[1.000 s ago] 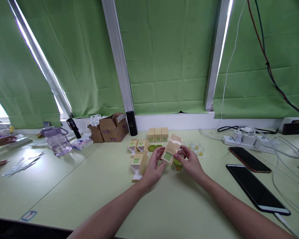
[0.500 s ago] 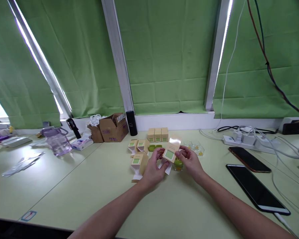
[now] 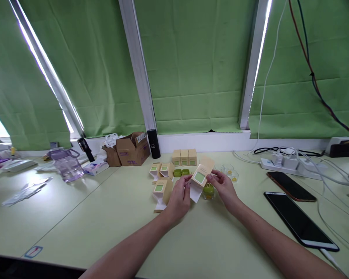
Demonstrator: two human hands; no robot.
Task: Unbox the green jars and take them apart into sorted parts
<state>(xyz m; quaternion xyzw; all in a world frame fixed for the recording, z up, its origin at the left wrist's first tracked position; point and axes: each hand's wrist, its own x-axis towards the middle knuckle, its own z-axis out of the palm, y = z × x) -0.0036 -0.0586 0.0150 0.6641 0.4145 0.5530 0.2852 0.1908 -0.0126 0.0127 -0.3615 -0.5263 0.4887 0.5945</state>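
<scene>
Pinching opposite sides of a tan box (image 3: 200, 175), left hand (image 3: 178, 198) and right hand (image 3: 223, 188) hold it tilted above table (image 3: 209, 240), white flap (image 3: 195, 193) hanging open. Green-topped jar (image 3: 208, 190) near right hand. Open boxes (image 3: 164, 187) stand left of tan box.

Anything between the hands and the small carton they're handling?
Nothing visible. The left hand and right hand both hold the small carton at its sides; the green-topped container is close by but blocks neither.
</scene>
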